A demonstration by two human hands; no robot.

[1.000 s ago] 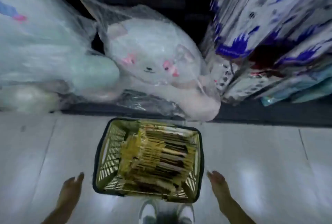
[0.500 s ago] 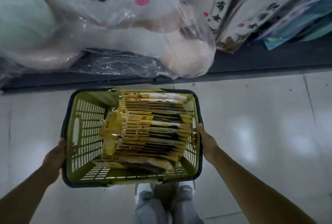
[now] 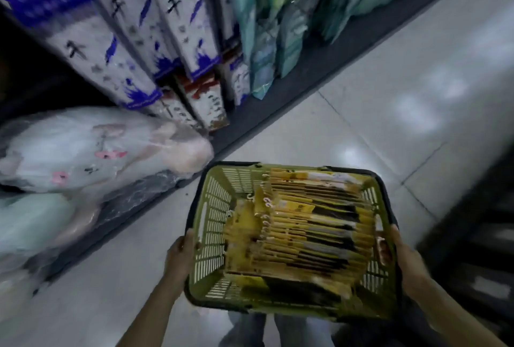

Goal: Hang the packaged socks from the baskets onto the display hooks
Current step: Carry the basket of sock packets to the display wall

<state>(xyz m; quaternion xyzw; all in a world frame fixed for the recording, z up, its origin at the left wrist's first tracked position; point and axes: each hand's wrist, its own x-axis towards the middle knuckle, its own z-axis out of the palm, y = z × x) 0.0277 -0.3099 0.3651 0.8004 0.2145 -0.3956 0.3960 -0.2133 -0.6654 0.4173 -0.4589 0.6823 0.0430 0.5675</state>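
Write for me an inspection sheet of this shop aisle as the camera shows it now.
Surface: pale tiled floor, glossy with light reflections.
Job's things: green basket with dark rim, full of yellow sock packs in a row; display hooks not seen.
Clutter: plush toy wrapped in clear plastic, at the low dark shelf.
Grippers: left hand grips the basket's left side, right hand its right side.
Cables: nothing seen.
Surroundings: boxed goods and teal packs upright on that shelf.
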